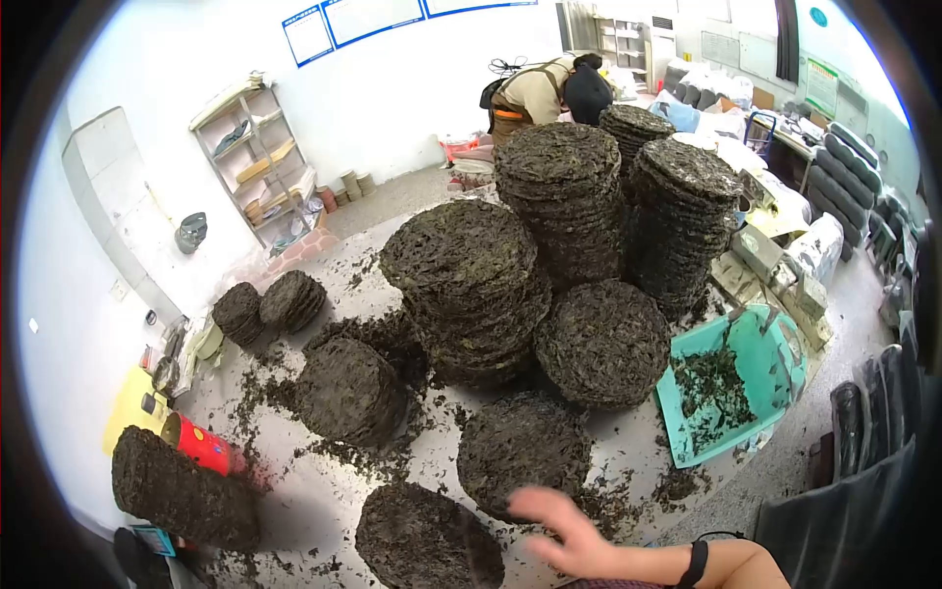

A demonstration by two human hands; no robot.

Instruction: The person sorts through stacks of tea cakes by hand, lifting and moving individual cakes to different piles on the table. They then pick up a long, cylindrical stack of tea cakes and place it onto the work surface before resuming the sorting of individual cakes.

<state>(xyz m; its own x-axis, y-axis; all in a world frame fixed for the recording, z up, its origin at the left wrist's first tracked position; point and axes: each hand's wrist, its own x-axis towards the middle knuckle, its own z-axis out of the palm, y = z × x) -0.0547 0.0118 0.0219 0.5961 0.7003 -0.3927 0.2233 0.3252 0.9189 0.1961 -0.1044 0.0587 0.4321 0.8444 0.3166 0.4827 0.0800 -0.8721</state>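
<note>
My right hand point(569, 538), a black band around its wrist, reaches in from the lower right with its fingers apart and slightly blurred. Its fingertips overlap the near edge of a low stack of round, dark, dried flaky cakes point(523, 450). To the left of the hand lies another round dark cake stack point(424, 538) at the table's front. Just behind, a round cake point(603, 342) leans against the tall central stack point(466, 285). No item shows between my fingers. My left hand is out of view.
Tall cake stacks point(559, 196) stand at the back. A green plastic bin point(702, 447) holding dark flakes sits on the right. Leftward are a red can point(201, 444) and a tilted cake stack point(182, 491). Crumbs litter the white table point(304, 510). A person point(535, 93) bends over behind.
</note>
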